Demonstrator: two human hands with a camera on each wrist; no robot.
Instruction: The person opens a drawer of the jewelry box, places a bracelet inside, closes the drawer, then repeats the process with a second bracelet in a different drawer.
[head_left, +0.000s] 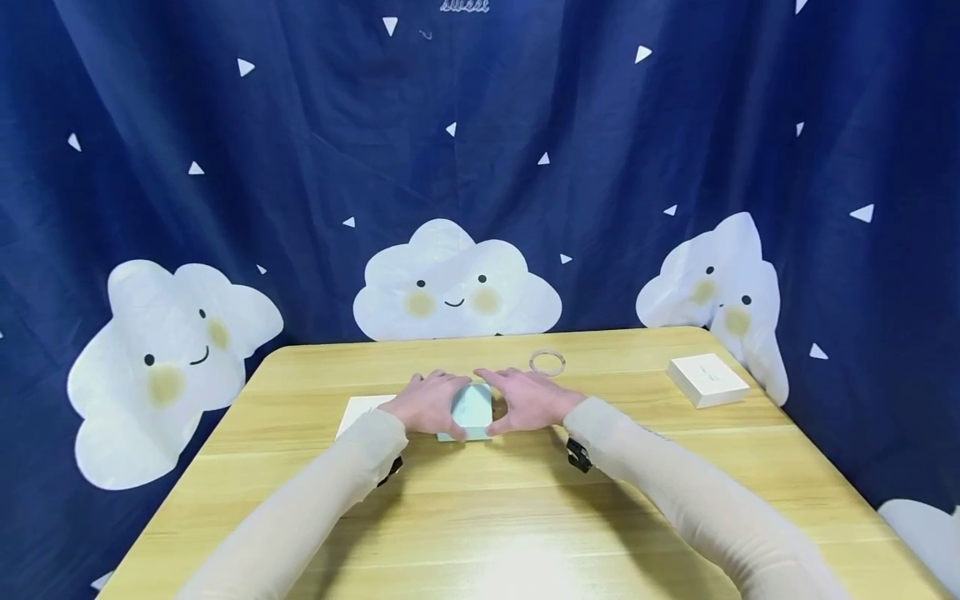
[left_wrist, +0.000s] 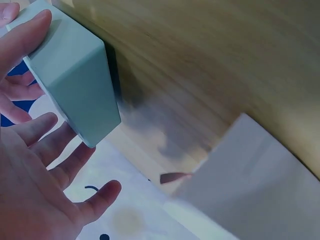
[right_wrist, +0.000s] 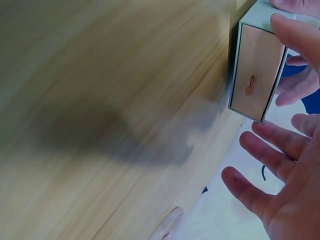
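Note:
A mint-green drawer box (head_left: 472,407) sits between both hands at the middle of the table. My left hand (head_left: 429,405) holds its left part, thumb on the near face and fingertips at the far edge. On the right part, my right hand (head_left: 531,400) holds it likewise between thumb and fingers. The right wrist view shows the box's pinkish-brown end (right_wrist: 257,65) with a small brown pull tab (right_wrist: 251,86). Left of the left hand lies a white box (head_left: 362,410), partly hidden by that hand; a brown tab (left_wrist: 174,177) shows beside it.
A clear ring (head_left: 547,362) lies on the wooden table (head_left: 480,517) behind the right hand. Another white box (head_left: 708,380) stands near the right edge. A dark blue curtain (head_left: 480,167) with cloud prints hangs behind the table.

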